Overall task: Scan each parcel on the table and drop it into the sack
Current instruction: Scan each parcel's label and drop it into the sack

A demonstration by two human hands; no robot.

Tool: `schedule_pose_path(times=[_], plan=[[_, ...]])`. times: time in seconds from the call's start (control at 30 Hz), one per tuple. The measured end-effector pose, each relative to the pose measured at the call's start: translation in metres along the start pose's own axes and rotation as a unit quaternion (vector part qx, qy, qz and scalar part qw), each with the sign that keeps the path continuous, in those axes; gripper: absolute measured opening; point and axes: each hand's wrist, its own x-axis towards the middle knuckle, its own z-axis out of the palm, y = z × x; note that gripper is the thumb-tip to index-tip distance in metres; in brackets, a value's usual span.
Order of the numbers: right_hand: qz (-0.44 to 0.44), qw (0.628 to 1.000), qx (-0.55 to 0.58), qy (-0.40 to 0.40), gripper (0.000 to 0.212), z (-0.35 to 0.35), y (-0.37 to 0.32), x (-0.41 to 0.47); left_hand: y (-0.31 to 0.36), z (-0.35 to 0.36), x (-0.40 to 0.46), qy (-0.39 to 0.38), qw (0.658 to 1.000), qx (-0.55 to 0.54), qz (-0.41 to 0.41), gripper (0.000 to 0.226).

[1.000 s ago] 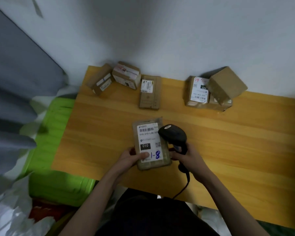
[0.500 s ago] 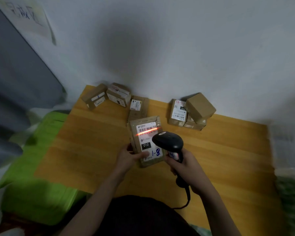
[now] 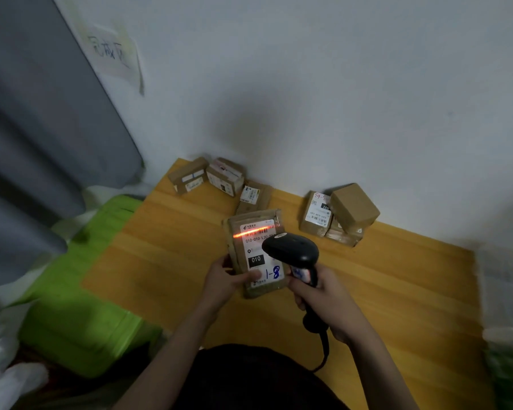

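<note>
The left hand [image 3: 223, 281] pinches a flat brown padded parcel [image 3: 256, 252] by its glossy label; the right hand [image 3: 323, 297] grips a black scanner [image 3: 292, 252]. The red beam stays on the barcode as 0.5 s ago.

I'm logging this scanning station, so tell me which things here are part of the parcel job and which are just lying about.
Part of the job:
held parcel, in the left hand
scanner, in the right hand
parcels by the wall
wooden table

Lying about:
green case
paper note on the wall
grey curtain
</note>
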Motion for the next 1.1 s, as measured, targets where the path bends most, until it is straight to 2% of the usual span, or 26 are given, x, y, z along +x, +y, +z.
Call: schedule_pose_path(times=[0.1,0.2,0.3,0.5,0.6,0.83,0.97,1.1], plan=[[-0.007,1.0,-0.009,-0.021,0.006,0.002,0.004,-0.009,-0.009,0.0,-0.019,0.027,0.999,-0.021,-0.002,0.051],[-0.018,0.998,-0.028,-0.051,0.009,0.005,0.011,-0.02,-0.027,0.001,-0.043,0.064,0.997,-0.049,-0.016,0.059],[-0.024,0.992,-0.049,-0.109,0.008,0.009,0.021,-0.027,-0.046,-0.002,-0.078,0.105,0.991,-0.084,-0.025,0.048],[-0.042,0.966,-0.126,-0.222,0.006,0.04,0.037,-0.032,-0.109,-0.033,-0.163,0.218,0.964,-0.149,-0.04,0.048],[-0.064,0.942,-0.168,-0.283,0.007,0.071,0.04,-0.038,-0.138,-0.055,-0.217,0.273,0.945,-0.176,-0.045,0.038],[-0.08,0.887,-0.212,-0.401,0.008,0.16,0.043,-0.069,-0.203,-0.103,-0.344,0.417,0.875,-0.229,-0.087,0.045],[-0.068,0.87,-0.219,-0.436,0.009,0.198,0.053,-0.087,-0.234,-0.118,-0.4,0.475,0.839,-0.243,-0.108,0.043],[-0.062,0.857,-0.235,-0.454,0.01,0.233,0.061,-0.099,-0.262,-0.134,-0.437,0.496,0.826,-0.224,-0.146,0.046]])
